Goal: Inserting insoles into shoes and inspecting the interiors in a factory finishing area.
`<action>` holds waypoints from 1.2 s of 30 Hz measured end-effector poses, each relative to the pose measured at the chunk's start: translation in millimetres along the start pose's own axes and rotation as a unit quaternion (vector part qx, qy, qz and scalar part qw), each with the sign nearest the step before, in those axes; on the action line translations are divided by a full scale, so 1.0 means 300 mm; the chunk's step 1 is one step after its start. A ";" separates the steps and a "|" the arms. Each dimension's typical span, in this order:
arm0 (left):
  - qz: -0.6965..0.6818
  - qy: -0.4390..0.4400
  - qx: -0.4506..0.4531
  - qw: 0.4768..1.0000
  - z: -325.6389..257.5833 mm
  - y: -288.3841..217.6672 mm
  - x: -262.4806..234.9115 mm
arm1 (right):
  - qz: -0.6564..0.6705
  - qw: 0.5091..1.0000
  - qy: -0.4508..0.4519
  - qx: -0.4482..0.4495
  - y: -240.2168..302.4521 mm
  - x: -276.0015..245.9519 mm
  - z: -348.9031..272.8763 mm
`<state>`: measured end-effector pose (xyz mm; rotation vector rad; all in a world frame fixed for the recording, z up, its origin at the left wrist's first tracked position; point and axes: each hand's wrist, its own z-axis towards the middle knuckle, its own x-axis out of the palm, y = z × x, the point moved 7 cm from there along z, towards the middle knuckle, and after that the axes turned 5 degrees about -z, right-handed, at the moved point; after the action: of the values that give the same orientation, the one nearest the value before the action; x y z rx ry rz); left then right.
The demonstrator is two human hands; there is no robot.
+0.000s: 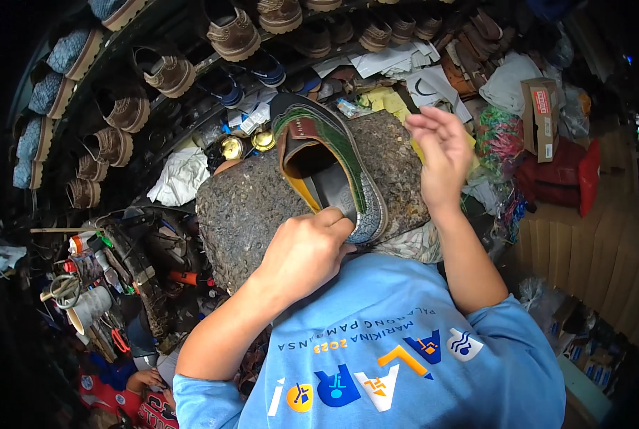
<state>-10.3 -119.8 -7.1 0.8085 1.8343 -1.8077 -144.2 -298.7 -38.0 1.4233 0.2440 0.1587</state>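
The person at the bench is working on one shoe (363, 175), which is lying opening-up across a dark rough block (237, 207), its toe pointing away and its patterned heel sitting by the blue shirt (405, 286). The left hand (306, 249) is pinching the back of the collar, fingers curling over the rim. The right hand (444, 159) is hovering to the right of the shoe, fingers loosely spread, apparently holding nothing. To my eye, the step in hand is steadying and handling the heel. The next move, I am judging, is calling for the left hand's grip to be staying firm so the shoe isn't sliding on the block, while the free hand is coming in clear of the upper.
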 end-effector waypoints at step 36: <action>-0.031 0.025 -0.129 0.991 -0.150 0.034 0.108 | 0.304 0.857 0.330 0.255 -0.238 0.304 -0.159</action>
<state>-23.0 -72.0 -34.1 0.7107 2.0918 -1.5550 -71.4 -240.2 -121.3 1.9048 0.4094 1.1935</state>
